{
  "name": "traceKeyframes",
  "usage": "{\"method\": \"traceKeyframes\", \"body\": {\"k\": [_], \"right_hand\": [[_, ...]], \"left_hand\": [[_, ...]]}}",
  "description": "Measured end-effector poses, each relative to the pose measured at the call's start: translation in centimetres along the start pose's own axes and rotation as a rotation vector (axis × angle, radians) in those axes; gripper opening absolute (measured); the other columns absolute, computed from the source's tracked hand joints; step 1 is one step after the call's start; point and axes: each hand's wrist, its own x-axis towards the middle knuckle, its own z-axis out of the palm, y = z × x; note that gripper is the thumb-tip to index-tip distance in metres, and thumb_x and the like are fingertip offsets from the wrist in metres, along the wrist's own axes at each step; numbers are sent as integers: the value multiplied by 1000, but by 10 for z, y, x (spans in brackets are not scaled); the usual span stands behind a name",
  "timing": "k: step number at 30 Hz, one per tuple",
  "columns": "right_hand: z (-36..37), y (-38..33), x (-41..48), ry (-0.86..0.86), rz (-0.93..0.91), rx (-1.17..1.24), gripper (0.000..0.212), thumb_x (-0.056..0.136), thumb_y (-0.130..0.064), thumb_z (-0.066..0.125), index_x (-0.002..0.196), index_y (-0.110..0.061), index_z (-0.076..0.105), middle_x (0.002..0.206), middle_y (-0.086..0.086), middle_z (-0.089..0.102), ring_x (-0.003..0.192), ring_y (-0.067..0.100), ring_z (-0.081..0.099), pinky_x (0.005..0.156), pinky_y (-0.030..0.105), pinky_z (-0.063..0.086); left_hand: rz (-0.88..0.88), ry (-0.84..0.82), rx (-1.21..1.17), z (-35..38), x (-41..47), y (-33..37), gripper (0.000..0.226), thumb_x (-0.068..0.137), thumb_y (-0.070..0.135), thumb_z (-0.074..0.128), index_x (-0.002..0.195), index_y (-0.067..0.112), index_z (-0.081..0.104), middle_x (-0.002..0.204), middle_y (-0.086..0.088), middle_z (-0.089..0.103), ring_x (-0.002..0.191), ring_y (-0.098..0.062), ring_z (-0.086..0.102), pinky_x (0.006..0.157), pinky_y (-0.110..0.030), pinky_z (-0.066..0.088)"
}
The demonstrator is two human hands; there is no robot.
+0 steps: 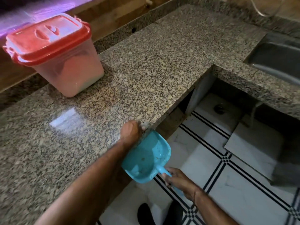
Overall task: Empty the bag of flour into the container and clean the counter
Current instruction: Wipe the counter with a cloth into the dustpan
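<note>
My right hand (180, 180) curls its fingers round the handle of the dustpan (146, 156), probably light and stiff, while my left hand (129, 133), fingers unclear, rests on the counter (162, 62) beside it.

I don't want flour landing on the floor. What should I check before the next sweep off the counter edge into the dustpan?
1. Dustpan just below the counter edge: ok.
2. Right hand grips the dustpan handle: ok.
3. Left hand at the edge, above the pan: ok.
4. Red lid on the container: ok.
5. Cloth or brush in the left hand: cannot tell.
6. Flour remaining on the counter: cannot tell, the surface is blurred with glare.
</note>
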Motion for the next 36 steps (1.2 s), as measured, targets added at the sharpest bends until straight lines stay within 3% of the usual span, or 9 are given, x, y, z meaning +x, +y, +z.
{"method": "traceKeyframes", "body": {"k": [3,8,13,15,19,24,29,33,36], "right_hand": [[8,-14,2,0,-4,2,17,104,-17,57,115,-15,69,71,-4,56,61,4,53,61,19,45],[29,-37,-1,5,8,21,17,105,-16,56,116,-12,68,74,-1,56,61,6,51,53,13,43],[39,-41,-9,20,-4,45,13,105,-13,55,102,-20,65,74,-1,54,57,5,49,52,13,41],[40,-40,-10,37,12,27,13,105,-14,55,110,-17,66,75,-2,55,58,4,50,52,13,41],[41,-38,-9,51,40,8,26,105,-17,56,129,-15,65,78,-8,60,66,5,53,58,15,46],[45,-34,-6,60,32,17,24,104,-17,57,125,-13,68,73,-5,59,62,2,53,59,16,46],[43,-33,-10,68,25,-18,19,104,-18,56,118,-12,68,76,-3,56,59,-1,54,63,18,49],[42,-27,-18,55,47,-39,21,105,-20,54,122,-14,66,82,2,58,66,5,54,61,16,49],[43,-14,-25,26,50,-49,21,105,-20,54,122,-15,65,84,4,58,66,8,53,57,16,46]], "left_hand": [[-60,-39,6,-2,-8,-2,25,107,27,51,96,6,62,93,-8,64,73,-16,57,68,-31,55],[95,151,-66,-1,-74,-23,12,99,23,59,104,15,65,106,-1,63,90,-14,52,74,-30,50],[292,45,36,-6,-84,-27,35,95,36,60,129,26,64,123,4,56,108,-15,49,85,-28,51],[242,96,-82,-13,-85,-40,28,97,31,52,119,22,66,118,1,59,103,-13,53,82,-22,47],[-130,268,-205,-10,-79,-56,20,106,28,49,113,15,62,107,-6,61,85,-14,55,66,-23,44],[-62,275,-236,6,-46,-10,31,109,42,42,107,24,67,102,3,63,69,6,42,53,-9,25],[-72,148,-179,11,-26,-12,29,106,37,49,111,16,69,94,-2,62,73,-12,59,56,-24,49],[-35,200,-270,12,-64,-16,19,107,19,50,92,25,61,88,5,61,70,-10,62,52,-11,45],[87,198,-231,18,-111,-10,13,103,26,56,99,20,67,100,3,63,82,-12,59,69,-20,51]]}}
